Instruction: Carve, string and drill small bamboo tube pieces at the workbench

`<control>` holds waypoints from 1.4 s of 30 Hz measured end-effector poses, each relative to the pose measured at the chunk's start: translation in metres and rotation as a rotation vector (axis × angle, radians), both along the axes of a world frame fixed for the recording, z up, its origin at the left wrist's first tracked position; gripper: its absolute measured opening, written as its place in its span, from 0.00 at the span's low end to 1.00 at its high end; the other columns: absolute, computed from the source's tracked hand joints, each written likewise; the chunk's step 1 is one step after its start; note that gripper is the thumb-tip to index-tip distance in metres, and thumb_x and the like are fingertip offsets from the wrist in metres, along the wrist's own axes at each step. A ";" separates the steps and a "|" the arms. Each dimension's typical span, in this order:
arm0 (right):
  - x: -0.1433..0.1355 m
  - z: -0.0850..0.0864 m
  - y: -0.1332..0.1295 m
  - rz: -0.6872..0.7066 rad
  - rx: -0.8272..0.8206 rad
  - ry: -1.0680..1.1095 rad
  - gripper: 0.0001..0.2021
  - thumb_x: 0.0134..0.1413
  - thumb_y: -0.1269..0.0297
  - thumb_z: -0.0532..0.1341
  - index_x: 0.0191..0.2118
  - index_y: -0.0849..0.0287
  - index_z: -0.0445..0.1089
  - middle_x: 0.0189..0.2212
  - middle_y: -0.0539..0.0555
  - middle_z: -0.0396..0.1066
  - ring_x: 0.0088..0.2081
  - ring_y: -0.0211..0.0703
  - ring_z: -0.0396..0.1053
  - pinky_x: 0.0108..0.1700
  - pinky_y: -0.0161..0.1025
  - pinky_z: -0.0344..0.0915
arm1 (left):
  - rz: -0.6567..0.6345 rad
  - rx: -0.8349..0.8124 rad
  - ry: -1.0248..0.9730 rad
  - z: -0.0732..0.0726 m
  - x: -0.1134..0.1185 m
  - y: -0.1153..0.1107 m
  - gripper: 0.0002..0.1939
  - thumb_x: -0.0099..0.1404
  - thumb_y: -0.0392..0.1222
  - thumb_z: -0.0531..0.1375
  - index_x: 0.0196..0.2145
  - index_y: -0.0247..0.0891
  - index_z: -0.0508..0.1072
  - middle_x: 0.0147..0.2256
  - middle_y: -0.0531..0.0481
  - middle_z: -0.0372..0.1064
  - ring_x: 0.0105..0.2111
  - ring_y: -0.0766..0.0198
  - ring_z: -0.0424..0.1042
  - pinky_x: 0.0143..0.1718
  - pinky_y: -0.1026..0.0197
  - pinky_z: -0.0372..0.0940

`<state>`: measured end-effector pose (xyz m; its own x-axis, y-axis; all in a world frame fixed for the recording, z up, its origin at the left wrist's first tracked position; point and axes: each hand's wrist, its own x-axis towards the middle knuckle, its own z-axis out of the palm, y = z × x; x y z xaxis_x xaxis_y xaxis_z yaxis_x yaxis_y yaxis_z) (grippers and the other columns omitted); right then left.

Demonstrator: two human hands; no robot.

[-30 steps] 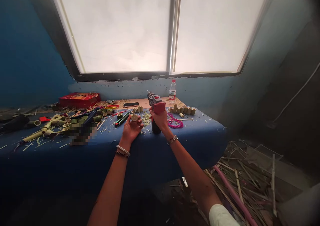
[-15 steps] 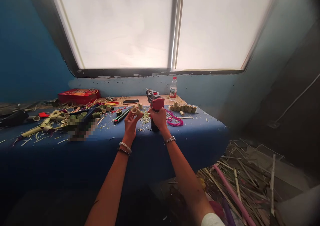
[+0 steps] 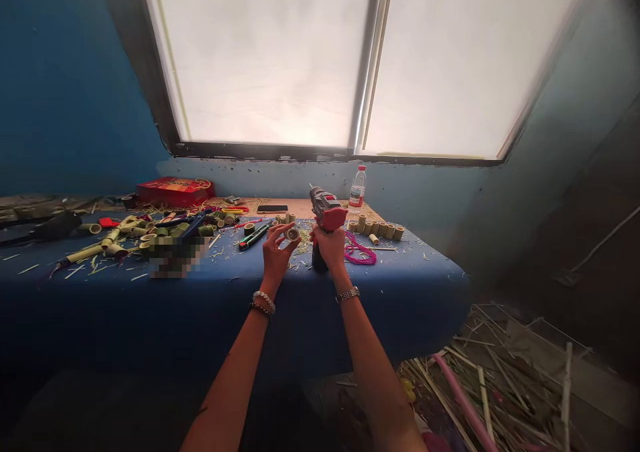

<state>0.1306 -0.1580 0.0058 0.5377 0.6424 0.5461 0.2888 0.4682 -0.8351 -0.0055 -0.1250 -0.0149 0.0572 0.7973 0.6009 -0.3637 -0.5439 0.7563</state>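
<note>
Between the fingers of my left hand [image 3: 277,257] is a short bamboo tube [image 3: 292,235], its open end turned toward me. My right hand [image 3: 330,247] is wrapped round the grip of a red and grey cordless drill [image 3: 330,213]. The drill's thin bit points away from me, up and slightly left, apart from the tube. Left of my left hand lies a green and black utility knife [image 3: 255,237]. A coil of magenta cord [image 3: 361,249] rests just right of the drill. Pale shavings are scattered on the blue tablecloth [image 3: 240,269] around both hands.
Several short bamboo pieces [image 3: 383,229] stand in a row at right, in front of a water bottle [image 3: 357,191]. A phone [image 3: 273,209] lies at the back. Bamboo pieces and tools crowd the left, before a red box [image 3: 175,192]. Bamboo strips [image 3: 483,392] litter the floor at right.
The view has shifted, so the scene sits further right and lower. My left hand has turned the bamboo tube so its opening faces me more. The right hand still grips the drill.
</note>
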 end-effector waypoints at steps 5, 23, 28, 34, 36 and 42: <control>0.002 -0.003 0.003 -0.010 -0.003 -0.028 0.14 0.51 0.56 0.63 0.36 0.62 0.76 0.21 0.52 0.74 0.23 0.43 0.73 0.28 0.36 0.68 | -0.076 -0.079 -0.133 0.001 0.000 -0.001 0.19 0.49 0.28 0.75 0.38 0.45 0.83 0.49 0.47 0.71 0.57 0.53 0.67 0.53 0.60 0.65; 0.001 -0.001 0.000 -0.029 0.000 -0.050 0.10 0.51 0.58 0.62 0.27 0.60 0.73 0.19 0.53 0.73 0.23 0.43 0.72 0.28 0.37 0.66 | -0.055 -0.135 -0.160 0.005 -0.001 -0.004 0.19 0.51 0.25 0.74 0.39 0.43 0.83 0.49 0.48 0.75 0.55 0.57 0.69 0.50 0.65 0.63; 0.002 -0.003 0.002 -0.039 0.000 -0.064 0.10 0.52 0.58 0.63 0.29 0.60 0.74 0.20 0.53 0.73 0.23 0.43 0.72 0.28 0.37 0.67 | -0.088 -0.185 -0.212 0.004 0.000 -0.002 0.20 0.50 0.24 0.74 0.39 0.43 0.82 0.48 0.50 0.76 0.56 0.59 0.70 0.51 0.65 0.64; 0.003 -0.006 0.005 -0.033 -0.008 -0.062 0.11 0.52 0.57 0.62 0.28 0.60 0.74 0.20 0.52 0.73 0.24 0.44 0.73 0.29 0.37 0.68 | -0.278 -0.393 -0.348 0.002 -0.005 0.013 0.10 0.63 0.39 0.70 0.43 0.42 0.80 0.45 0.50 0.79 0.47 0.61 0.77 0.43 0.64 0.67; 0.003 -0.006 0.005 -0.029 -0.004 -0.055 0.11 0.52 0.57 0.63 0.29 0.60 0.74 0.20 0.52 0.73 0.24 0.44 0.73 0.29 0.37 0.68 | -0.391 -0.551 -0.460 0.002 -0.010 0.019 0.06 0.70 0.45 0.64 0.39 0.41 0.79 0.40 0.50 0.80 0.43 0.63 0.79 0.40 0.64 0.68; 0.004 -0.006 0.005 -0.034 -0.007 -0.061 0.12 0.52 0.56 0.63 0.31 0.61 0.75 0.20 0.53 0.74 0.24 0.44 0.73 0.30 0.37 0.67 | -0.532 -0.708 -0.616 0.000 -0.019 0.026 0.19 0.77 0.52 0.54 0.36 0.39 0.78 0.32 0.51 0.79 0.37 0.65 0.79 0.38 0.62 0.70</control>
